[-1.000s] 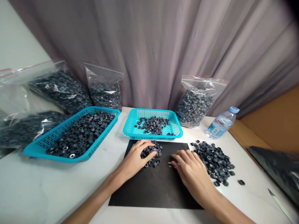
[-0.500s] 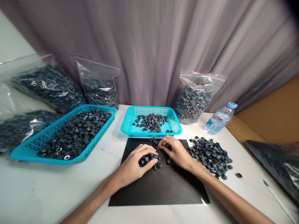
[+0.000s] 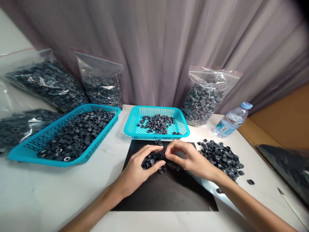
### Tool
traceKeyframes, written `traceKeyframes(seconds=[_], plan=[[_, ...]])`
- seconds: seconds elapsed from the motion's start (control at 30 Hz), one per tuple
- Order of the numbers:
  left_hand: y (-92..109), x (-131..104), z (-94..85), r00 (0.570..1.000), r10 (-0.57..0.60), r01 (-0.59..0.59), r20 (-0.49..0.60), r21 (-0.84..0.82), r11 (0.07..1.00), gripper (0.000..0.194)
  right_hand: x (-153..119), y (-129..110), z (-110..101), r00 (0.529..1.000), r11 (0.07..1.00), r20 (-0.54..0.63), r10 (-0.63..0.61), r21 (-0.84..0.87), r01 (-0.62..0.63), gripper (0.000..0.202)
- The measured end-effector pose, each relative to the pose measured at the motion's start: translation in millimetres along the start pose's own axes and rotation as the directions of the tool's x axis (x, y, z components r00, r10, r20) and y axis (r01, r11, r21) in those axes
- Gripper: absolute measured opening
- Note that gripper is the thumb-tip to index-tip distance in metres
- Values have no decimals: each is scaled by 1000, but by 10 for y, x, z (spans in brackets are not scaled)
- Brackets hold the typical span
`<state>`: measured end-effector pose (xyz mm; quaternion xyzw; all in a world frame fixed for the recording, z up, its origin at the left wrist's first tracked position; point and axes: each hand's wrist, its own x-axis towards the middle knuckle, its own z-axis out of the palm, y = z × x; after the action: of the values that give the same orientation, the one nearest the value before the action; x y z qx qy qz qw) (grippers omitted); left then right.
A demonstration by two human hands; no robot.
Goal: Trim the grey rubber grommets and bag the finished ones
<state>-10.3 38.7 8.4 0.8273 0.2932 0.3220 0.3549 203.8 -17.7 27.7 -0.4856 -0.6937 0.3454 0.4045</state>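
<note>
My left hand [image 3: 138,166] curves around a small pile of black ring-shaped pieces [image 3: 152,161] on a black mat [image 3: 166,196]. Its thumb and fingers are apart, and part of the pile is hidden behind them. At the pile's right side, my right hand [image 3: 184,156] has thumb and forefinger pinched together. Dark pieces lie right at those fingertips, so what is between them cannot be made out. A few loose rings [image 3: 159,142] rest at the mat's far edge, beyond the hands.
A blue basket [image 3: 127,132] with some rings stands behind the mat; a fuller blue basket [image 3: 84,158] is left. A loose heap of rings [image 3: 222,158] lies right, near a water bottle [image 3: 231,120]. Bags of rings [image 3: 102,91] line the back, including one bag [image 3: 202,101] at right.
My right hand has drawn slightly back toward the pile, its thumb and forefinger in a clearer pinch. The left hand's thumb and fingers remain around the pile. The camera view has shifted slightly.
</note>
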Motion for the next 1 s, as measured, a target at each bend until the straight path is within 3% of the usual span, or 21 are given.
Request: traceKeyframes(seconds=[0.13,0.23,0.37,0.43,0.53,0.8,1.0], plan=[[72,-50,39,995,-58,49,-76,-113,992,15,-27,-31,79,1000,985,13,12,170,-14,11],[119,-38,19,973,-205,171,-108,-268,948,10,-19,61,104,999,983,-52,11,181,-1,16],[198,-1,-31,906,-424,340,-11,-577,742,21,25,289,149,973,974,-210,-98,-219,51,14],[227,0,-41,876,-478,393,64,-669,631,24,44,394,181,973,916,-185,-139,-396,56,23],[241,-10,-31,850,-511,429,128,-733,529,25,55,479,216,984,859,-131,-120,-510,37,27],[294,-4,-19,831,-532,470,162,-715,518,38,97,435,241,996,640,-74,-41,-768,-30,23],[301,1,-15,823,-543,482,169,-714,508,36,89,305,152,994,631,-103,-27,-773,-63,15]])
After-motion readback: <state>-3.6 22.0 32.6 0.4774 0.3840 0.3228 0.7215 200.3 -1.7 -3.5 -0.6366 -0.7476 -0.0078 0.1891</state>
